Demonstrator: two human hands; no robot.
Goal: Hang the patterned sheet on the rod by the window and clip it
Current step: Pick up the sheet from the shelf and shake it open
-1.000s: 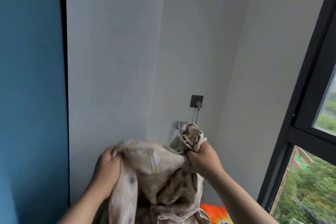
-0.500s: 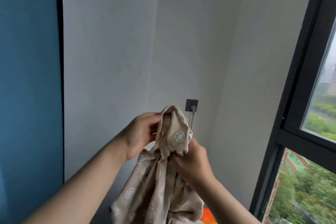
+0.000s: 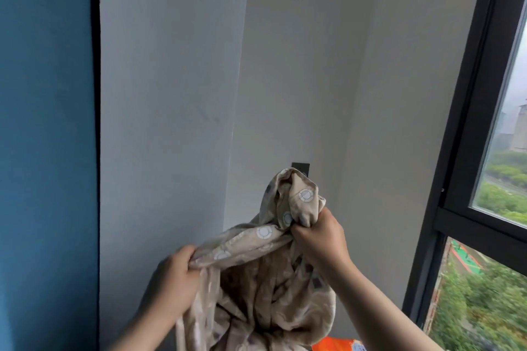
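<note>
Since the patterned sheet (image 3: 256, 293) is all scrunched up, you can't really make out its full shape or which edge is which. Its lower part runs off the bottom of the shot anyway. It's up in mid-air in front of the white wall (image 3: 171, 94) corner, a bit left of the dark window frame (image 3: 467, 122).

The left hand (image 3: 174, 279) is the lower one, with its fingers curled round a rolled-up edge of the cloth. The right hand (image 3: 319, 239) is higher and further right, balled into a tight fist around a wad of fabric. Only the back of it shows, so the fingertips are buried. Both forearms get chopped off by the bottom edge.

Between the hands the sheet runs as a band slanting up from lower left to upper right. Above the right fist a loose lump pokes upward and covers the lower part of a dark wall socket (image 3: 302, 166). Everything else sags down in folds under both hands, so the bundle hangs mostly vertical.

Peeking out under the cloth there's an orange thing (image 3: 336, 345), mostly hidden and cut off, so no idea what it is. A blue panel (image 3: 42, 151) runs down the left side.
</note>
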